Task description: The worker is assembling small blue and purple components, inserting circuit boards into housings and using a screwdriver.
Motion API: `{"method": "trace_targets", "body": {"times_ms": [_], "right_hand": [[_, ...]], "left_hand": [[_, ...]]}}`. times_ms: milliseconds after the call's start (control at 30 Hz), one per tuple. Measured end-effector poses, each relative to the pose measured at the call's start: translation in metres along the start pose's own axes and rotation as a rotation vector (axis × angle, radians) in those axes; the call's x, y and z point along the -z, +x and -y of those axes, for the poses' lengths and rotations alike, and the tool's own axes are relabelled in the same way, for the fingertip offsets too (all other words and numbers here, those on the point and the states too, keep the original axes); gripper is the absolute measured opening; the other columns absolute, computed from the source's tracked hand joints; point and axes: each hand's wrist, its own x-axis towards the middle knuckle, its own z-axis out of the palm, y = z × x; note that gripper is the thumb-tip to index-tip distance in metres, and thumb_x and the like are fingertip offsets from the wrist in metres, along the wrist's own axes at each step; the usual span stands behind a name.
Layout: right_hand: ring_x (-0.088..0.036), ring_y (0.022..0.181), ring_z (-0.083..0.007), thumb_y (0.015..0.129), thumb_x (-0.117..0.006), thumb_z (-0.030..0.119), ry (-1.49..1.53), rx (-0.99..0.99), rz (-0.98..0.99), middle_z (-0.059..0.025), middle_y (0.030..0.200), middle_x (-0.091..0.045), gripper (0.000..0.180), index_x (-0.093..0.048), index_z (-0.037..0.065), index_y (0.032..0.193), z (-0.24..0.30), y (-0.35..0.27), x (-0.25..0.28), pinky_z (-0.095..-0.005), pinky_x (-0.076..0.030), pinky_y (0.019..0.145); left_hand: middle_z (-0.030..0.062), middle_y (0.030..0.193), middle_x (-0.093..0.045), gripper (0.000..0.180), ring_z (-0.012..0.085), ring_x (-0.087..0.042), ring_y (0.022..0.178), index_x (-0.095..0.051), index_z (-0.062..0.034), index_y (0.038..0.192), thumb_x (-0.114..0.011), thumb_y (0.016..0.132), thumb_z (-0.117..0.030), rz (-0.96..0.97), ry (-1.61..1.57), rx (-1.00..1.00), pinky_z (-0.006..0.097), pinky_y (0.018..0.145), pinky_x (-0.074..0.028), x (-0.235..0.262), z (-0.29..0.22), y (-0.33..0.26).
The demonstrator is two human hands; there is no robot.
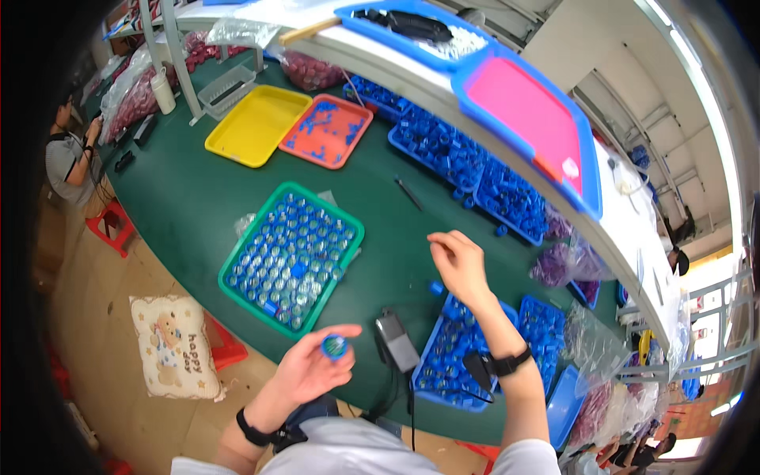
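My left hand [305, 370] is palm up at the near edge of the green table, just below a green-rimmed tray [228, 279]. A small round blue part [334, 347] with a greenish face rests in its fingers, with the thumb and forefinger stretched out. The tray is filled with several rows of similar round blue-rimmed pieces, with a few solid blue caps [298, 270] on top. My right hand [461, 267] hovers over the table's middle, its fingers curled together. Whatever those fingers hold, if anything, cannot be made out. Near its wrist lies a loose blue cap [436, 288].
Blue bins of blue parts [443, 150] line the shelf's foot; more bins [451, 356] sit under my right forearm. A grey box with a cable [396, 340] lies between my arms. Yellow [257, 127] and orange [336, 146] trays and a black pen [408, 192] lie beyond.
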Motion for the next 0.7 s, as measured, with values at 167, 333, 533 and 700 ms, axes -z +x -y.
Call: {"method": "trace_targets", "body": {"times_ms": [167, 333, 533, 700], "right_hand": [[-0.058, 0.086, -0.0399, 0.082, -0.052, 0.012, -0.401, -0.192, 0.137, -0.0242, 0.091, -0.059, 0.024, -0.056, -0.003, 0.101, -0.161, 0.107, -0.117, -0.0451, -0.047, 0.078], [-0.056, 0.096, -0.0367, 0.085, -0.051, 0.014, -0.529, -0.312, 0.177, -0.0203, 0.108, -0.054, 0.038, -0.043, -0.001, 0.119, -0.223, 0.140, -0.179, -0.0452, -0.049, 0.079], [-0.062, 0.083, -0.0313, 0.077, -0.050, 0.004, -0.432, -0.666, 0.325, -0.0204, 0.088, -0.060, 0.022, -0.056, -0.004, 0.096, -0.193, 0.121, -0.170, -0.0398, -0.051, 0.074], [-0.050, 0.070, -0.0184, 0.059, -0.043, -0.011, 1.096, -0.459, -0.014, -0.0072, 0.073, -0.048, 0.020, -0.046, 0.003, 0.072, -0.067, 0.039, -0.065, -0.0298, -0.044, 0.064]], "left_hand": [[0.0051, 0.063, -0.039, 0.034, 0.0142, -0.036, 0.057, -0.051, -0.0024, 0.097, -0.034, 0.092, -0.032, -0.080, 0.024, -0.142, 0.026, 0.049, -0.031, 0.029, -0.031, -0.023], [0.0031, 0.058, -0.035, 0.040, 0.0121, -0.031, 0.052, -0.052, -0.0037, 0.089, -0.033, 0.092, -0.039, -0.222, 0.110, -0.241, 0.023, 0.044, -0.029, 0.046, -0.043, -0.030], [0.0035, 0.058, -0.035, 0.031, 0.0108, -0.032, 0.050, -0.049, -0.0019, 0.085, -0.033, 0.092, -0.027, -0.198, 0.118, -0.170, 0.023, 0.043, -0.027, 0.029, -0.051, 0.002], [0.0027, 0.057, -0.035, 0.032, 0.0093, -0.030, 0.048, -0.047, -0.0030, 0.082, -0.032, 0.091, -0.031, -0.018, 0.183, -0.016, 0.022, 0.041, -0.025, -0.017, -0.055, 0.048]]}}
